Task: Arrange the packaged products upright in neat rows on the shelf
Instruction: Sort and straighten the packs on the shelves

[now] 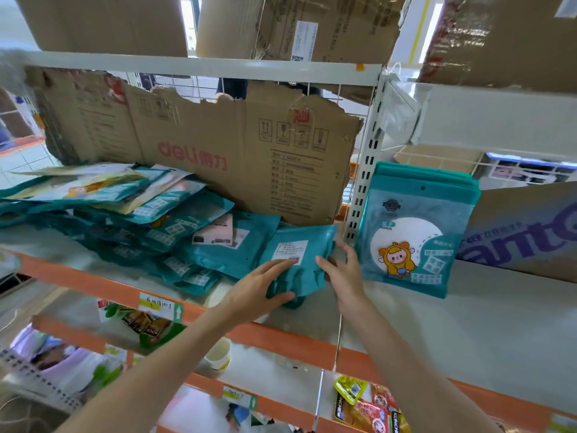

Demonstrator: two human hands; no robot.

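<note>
Here, nearest first:

Left hand [260, 290]: fingers spread flat over the face of a teal pouch [296, 260], thumb hooked under its near edge — holding it.

Right hand [342, 270]: at the pouch's right edge, fingers curled onto that side, pinching it.

Teal pouch: back label up, slumped on the shelf [406, 323] between both hands at the right end of the pile; its long axis runs away from the person and leans back, not yet upright.

Key relation: the standing mirror packs [415, 232] are just right of the right hand — so the pouch likely has to tip up and travel right; the right hand is the nearer one.

Toppled pile [150, 226]: teal pouches lying overlapped to the left, still to be stood.

Behind: a torn deli carton [193, 151] walls off the back of the shelf.
</note>
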